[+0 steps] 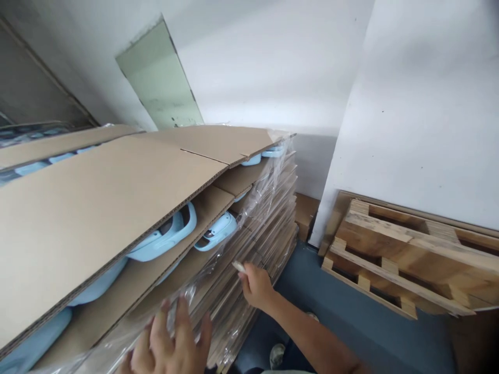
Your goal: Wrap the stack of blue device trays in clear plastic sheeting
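Stretch film (255,202) covers the near side of a layered cardboard stack (218,200), its bunched upper edge slanting lengthwise from lower left towards upper centre. Near the middle, we clamp a small pale piece (238,266) between the thumb and fingers of our right hand (257,285); its long axis tips to the upper left. Our left hand (167,343), fingers apart, is over the film at bottom centre, hiding part of it; we cannot tell whether they touch. Light-blue plastic parts (220,231) poke out between layers, and the overhanging top sheet (136,176) covers the rest. Beyond, we see wooden pallets (390,236) at right, a white wall (273,62) behind, and a pale green panel (159,78) upper left.
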{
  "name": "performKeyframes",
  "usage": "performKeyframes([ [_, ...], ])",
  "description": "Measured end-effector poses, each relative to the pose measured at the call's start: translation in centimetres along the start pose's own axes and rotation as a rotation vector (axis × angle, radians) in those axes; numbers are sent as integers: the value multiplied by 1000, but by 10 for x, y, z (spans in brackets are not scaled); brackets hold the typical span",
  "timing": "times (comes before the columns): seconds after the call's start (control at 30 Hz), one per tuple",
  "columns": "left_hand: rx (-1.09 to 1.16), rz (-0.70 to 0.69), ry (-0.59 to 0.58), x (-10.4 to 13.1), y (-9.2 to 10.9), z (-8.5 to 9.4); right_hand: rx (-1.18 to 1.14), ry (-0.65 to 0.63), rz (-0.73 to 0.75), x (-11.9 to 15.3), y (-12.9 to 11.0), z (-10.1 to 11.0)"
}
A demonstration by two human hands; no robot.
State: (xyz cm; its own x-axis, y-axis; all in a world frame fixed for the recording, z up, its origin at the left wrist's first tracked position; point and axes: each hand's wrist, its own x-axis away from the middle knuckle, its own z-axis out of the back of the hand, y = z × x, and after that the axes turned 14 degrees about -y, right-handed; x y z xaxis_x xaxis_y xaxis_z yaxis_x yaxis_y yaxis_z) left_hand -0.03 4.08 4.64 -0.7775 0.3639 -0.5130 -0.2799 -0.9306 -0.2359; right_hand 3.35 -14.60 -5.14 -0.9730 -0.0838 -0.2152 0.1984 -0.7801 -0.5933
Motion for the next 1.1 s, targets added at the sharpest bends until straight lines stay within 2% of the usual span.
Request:
performKeyframes([
  [0.03, -83, -9, 54, -14, 6, -6, 0, 19, 17, -1, -3, 5],
  [0.07, -120, -34, 58, -27, 10, -12, 4, 34, 30, -1, -5, 8],
  [0.13, -129, -55, -25, -47, 11, -29, 19, 56, 44, 1, -8, 13],
  [0.2, -104, -119, -68, -57, 5, -44, 38, 64, 46, 4, -10, 17],
  [0.27, -47, -232, -60, -55, -1, -54, 56, 56, 42, 5, -11, 20],
  [0.33, 7, -293, -77, -48, -2, -55, 72, 31, 33, 5, -14, 22],
  [0.37, 18, -270, -114, -45, 2, -53, 80, 13, 27, 4, -16, 23],
  [0.53, 56, -26, -394, -51, 26, -37, 145, -114, -41, -5, -29, 22],
  [0.67, 138, -78, -507, -57, 27, -41, 205, -210, -139, -5, -36, 15],
  [0.8, 224, -122, -467, -48, 23, -49, 232, -293, -208, -2, -32, 5],
  [0.93, 276, -175, -377, -29, 23, -50, 212, -384, -266, 4, -12, -17],
  [1.0, 315, -217, -309, -16, 22, -47, 187, -452, -296, 19, 2, -34],
  [1.1, 330, -236, -187, 0, 20, -42, 143, -535, -322, 56, 19, -58],
])
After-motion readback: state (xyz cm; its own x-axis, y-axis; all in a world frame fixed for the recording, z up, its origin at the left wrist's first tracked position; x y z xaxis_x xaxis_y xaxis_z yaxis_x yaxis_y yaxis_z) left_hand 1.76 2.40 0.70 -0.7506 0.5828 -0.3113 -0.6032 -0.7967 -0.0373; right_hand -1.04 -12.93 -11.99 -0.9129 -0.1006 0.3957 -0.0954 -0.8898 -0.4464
